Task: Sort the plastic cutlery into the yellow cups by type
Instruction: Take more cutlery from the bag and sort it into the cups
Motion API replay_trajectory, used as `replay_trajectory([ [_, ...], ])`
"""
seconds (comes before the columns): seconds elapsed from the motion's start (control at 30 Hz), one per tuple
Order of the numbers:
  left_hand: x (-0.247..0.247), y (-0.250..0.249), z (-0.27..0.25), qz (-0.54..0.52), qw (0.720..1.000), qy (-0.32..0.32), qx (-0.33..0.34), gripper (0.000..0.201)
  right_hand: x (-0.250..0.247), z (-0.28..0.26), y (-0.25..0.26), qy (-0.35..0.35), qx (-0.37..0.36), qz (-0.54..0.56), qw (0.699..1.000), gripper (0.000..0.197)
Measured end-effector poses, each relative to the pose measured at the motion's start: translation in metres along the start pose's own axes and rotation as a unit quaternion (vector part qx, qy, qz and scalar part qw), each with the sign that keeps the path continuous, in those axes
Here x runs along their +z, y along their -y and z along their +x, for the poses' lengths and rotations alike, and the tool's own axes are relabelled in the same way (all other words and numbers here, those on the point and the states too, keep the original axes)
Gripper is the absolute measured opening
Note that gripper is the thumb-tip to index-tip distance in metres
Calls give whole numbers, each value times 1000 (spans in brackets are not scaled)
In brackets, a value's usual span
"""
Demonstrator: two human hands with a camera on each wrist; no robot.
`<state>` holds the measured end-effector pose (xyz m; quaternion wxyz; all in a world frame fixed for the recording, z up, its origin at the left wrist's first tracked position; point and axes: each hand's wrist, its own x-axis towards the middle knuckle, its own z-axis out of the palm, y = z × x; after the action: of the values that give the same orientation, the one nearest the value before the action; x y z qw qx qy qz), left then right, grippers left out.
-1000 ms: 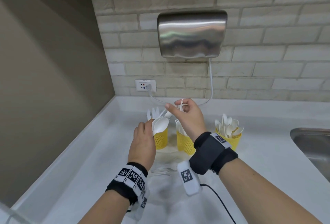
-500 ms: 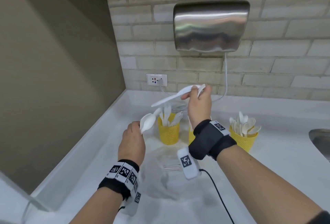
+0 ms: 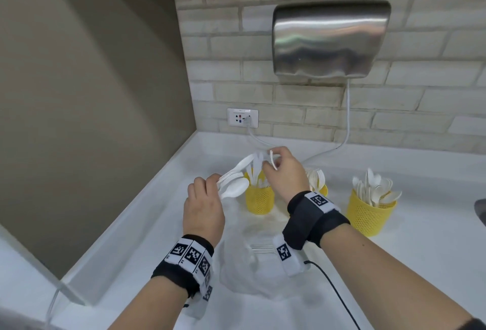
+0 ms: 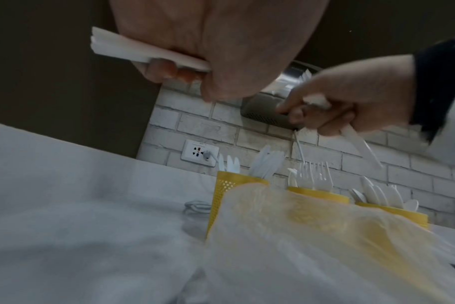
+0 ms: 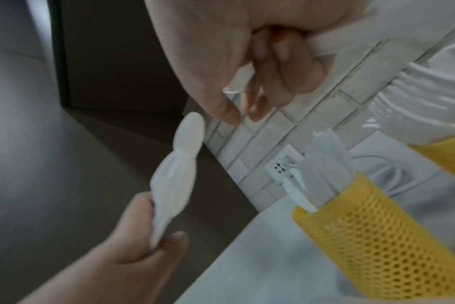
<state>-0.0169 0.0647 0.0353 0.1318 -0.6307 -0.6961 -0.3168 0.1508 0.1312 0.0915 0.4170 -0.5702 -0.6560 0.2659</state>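
Note:
My left hand [image 3: 210,185] grips a bundle of white plastic cutlery [image 3: 234,175] by the handles, a spoon bowl [image 3: 235,190] lowest; the right wrist view shows the bundle [image 5: 179,174] pinched by that hand [image 5: 156,242]. My right hand [image 3: 271,162] hovers over the left yellow cup [image 3: 259,199], fingers curled round a white knife [image 4: 364,148], thumb and forefinger close to the bundle's tip. The left cup holds knives. The middle cup [image 4: 317,194] holds forks and is mostly hidden behind my right hand in the head view. Spoons fill the right cup [image 3: 369,212].
A clear plastic bag [image 3: 257,266] with forks inside lies on the white counter [image 3: 420,264] under my wrists. A steel hand dryer [image 3: 330,40] hangs on the brick wall, its cord running to a socket [image 3: 242,117]. A wall closes the left side; a sink edge [image 3: 481,208] shows at right.
My right hand has come down from its raised position with the knife and now sits just above the left cup, near the bundle. The left hand has risen slightly with its cutlery.

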Motion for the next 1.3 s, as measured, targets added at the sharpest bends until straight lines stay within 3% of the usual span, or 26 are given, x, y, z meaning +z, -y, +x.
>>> replay_trajectory([
  [0.1,3,-6,0,-9,1000,7,-3,57,1,-18,10,62,-38,58,996,13],
  [0.17,4,-14,0,-39,999,22,-12,57,0,-27,11,92,-33,76,992,15],
  [0.33,4,-33,-3,-125,987,104,11,49,-3,-29,4,80,13,126,989,39],
  [0.5,3,-56,-5,-231,957,166,-64,32,-14,-27,-6,94,31,177,979,28],
  [0.57,3,-63,-4,-235,954,176,-56,23,-21,-26,-11,90,39,209,973,32],
  [0.67,4,-70,-1,-229,953,193,-37,17,-33,-23,-14,47,31,243,968,22],
  [0.77,8,-71,0,-198,956,212,-34,17,-56,-15,-13,-81,11,256,963,13],
  [0.83,11,-70,1,-198,955,213,-53,18,-75,-9,-13,-158,-2,226,961,11],
  [0.93,9,-75,2,-240,948,192,-81,21,-93,-3,-21,-195,-9,139,971,13],
  [1.1,11,-89,10,-382,898,177,-130,31,-95,-7,-43,-174,18,-29,984,19],
  [1.3,11,-92,14,-505,826,157,-194,22,-82,-6,-75,-104,31,-124,986,12],
])
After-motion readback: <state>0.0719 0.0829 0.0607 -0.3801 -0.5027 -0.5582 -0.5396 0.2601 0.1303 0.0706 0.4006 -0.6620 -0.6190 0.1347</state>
